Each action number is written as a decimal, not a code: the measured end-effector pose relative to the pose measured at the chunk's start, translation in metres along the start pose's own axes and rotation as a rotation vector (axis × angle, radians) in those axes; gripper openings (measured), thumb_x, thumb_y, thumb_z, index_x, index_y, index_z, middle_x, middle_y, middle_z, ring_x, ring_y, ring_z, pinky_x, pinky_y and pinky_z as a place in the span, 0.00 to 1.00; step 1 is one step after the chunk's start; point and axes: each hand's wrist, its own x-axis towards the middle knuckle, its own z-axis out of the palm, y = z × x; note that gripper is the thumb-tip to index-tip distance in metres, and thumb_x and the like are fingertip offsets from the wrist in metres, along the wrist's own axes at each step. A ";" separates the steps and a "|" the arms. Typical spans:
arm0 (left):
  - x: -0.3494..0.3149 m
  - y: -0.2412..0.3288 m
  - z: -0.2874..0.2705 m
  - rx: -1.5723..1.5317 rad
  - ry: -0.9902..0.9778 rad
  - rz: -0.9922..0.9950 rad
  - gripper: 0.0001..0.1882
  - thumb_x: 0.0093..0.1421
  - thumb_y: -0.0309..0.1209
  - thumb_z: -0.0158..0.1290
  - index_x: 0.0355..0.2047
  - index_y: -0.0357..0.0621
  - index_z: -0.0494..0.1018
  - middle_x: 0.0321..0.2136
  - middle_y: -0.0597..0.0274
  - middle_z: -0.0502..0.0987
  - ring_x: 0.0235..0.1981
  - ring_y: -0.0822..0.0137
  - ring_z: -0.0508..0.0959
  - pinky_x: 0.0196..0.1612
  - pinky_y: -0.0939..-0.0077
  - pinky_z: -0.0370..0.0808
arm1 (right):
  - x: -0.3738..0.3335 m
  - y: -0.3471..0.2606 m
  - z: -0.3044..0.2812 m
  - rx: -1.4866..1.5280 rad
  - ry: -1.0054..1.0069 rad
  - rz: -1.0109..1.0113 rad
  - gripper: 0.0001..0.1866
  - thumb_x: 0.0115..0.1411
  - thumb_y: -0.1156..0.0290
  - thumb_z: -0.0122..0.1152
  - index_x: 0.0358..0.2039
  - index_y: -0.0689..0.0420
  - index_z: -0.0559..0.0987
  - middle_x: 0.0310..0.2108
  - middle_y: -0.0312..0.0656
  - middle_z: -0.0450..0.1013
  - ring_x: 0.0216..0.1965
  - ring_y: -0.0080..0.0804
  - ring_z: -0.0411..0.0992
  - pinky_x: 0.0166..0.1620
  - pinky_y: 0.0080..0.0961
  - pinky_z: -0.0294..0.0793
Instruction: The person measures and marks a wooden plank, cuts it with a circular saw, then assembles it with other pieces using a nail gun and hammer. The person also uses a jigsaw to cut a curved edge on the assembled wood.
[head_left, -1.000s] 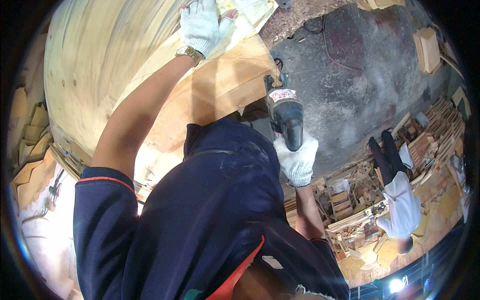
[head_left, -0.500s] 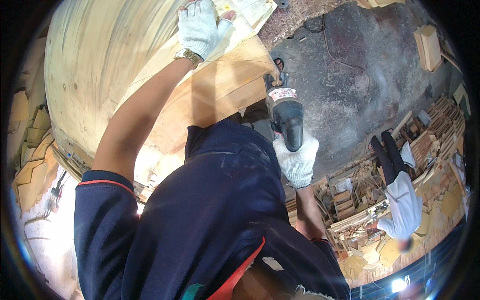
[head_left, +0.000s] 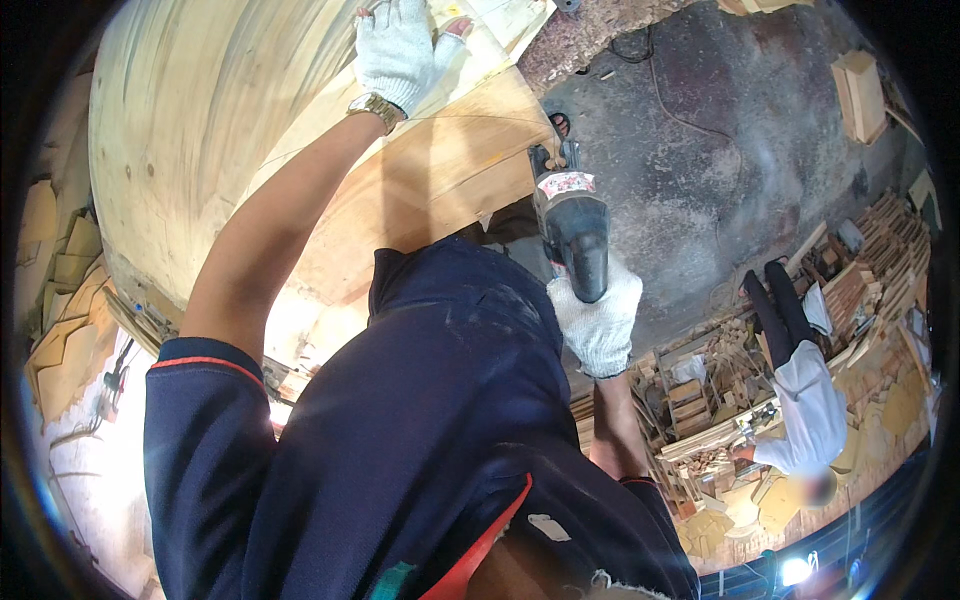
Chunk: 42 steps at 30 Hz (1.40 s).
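Observation:
My left hand (head_left: 397, 52), in a white knit glove with bare fingertips, lies flat on a pale plywood sheet (head_left: 220, 110), its thumb stretched out to the side. Beside the sheet's right edge, my gloved right hand (head_left: 597, 320) is wrapped round the grip of a dark jigsaw (head_left: 574, 225). The tool's front end meets the edge of the wood near a corner. Its blade cannot be made out. A thin curved line runs across the plywood below my left wrist.
Grey concrete floor (head_left: 690, 200) with a thin cable spreads to the right. A wooden block (head_left: 858, 97) stands at the far right. Racks of timber offcuts (head_left: 690, 405) lie at lower right, where another person (head_left: 805, 400) in a white top works. Stacked wood pieces (head_left: 65, 340) line the left side.
Almost nothing differs. Both hands and the jigsaw keep their places, with only a very slight shift of the view. The other person's arm has moved a little.

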 end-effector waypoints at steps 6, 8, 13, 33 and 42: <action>0.000 0.002 -0.004 -0.054 -0.166 -0.081 0.37 0.58 0.45 0.52 0.55 0.21 0.63 0.53 0.27 0.69 0.54 0.35 0.68 0.60 0.45 0.62 | 0.004 -0.005 -0.005 -0.023 -0.029 0.011 0.13 0.46 0.76 0.64 0.35 0.63 0.78 0.24 0.52 0.78 0.27 0.52 0.81 0.32 0.37 0.80; 0.000 0.001 -0.005 -0.016 -0.094 -0.016 0.37 0.58 0.45 0.51 0.56 0.20 0.63 0.55 0.25 0.68 0.55 0.34 0.68 0.61 0.45 0.62 | 0.004 -0.005 -0.005 -0.017 -0.029 0.010 0.13 0.45 0.76 0.64 0.35 0.63 0.78 0.24 0.51 0.78 0.27 0.52 0.81 0.32 0.37 0.80; 0.001 0.000 -0.004 -0.013 -0.118 -0.033 0.37 0.58 0.44 0.51 0.56 0.19 0.62 0.57 0.22 0.66 0.56 0.33 0.67 0.61 0.44 0.61 | 0.002 -0.001 -0.001 -0.012 -0.037 -0.001 0.14 0.45 0.76 0.65 0.35 0.62 0.78 0.24 0.50 0.78 0.26 0.52 0.81 0.32 0.37 0.80; 0.005 0.003 -0.010 -0.045 -0.080 -0.024 0.31 0.56 0.41 0.52 0.50 0.23 0.66 0.48 0.29 0.71 0.49 0.37 0.70 0.56 0.45 0.65 | 0.009 -0.004 -0.001 -0.056 -0.031 -0.038 0.14 0.45 0.77 0.64 0.36 0.62 0.77 0.24 0.51 0.77 0.27 0.55 0.80 0.31 0.38 0.80; 0.003 0.001 -0.006 -0.057 -0.061 -0.034 0.31 0.57 0.42 0.53 0.50 0.24 0.66 0.48 0.29 0.71 0.50 0.37 0.70 0.57 0.46 0.64 | 0.012 -0.007 -0.001 -0.056 -0.020 -0.025 0.15 0.45 0.77 0.64 0.36 0.63 0.77 0.24 0.52 0.77 0.27 0.56 0.80 0.31 0.39 0.80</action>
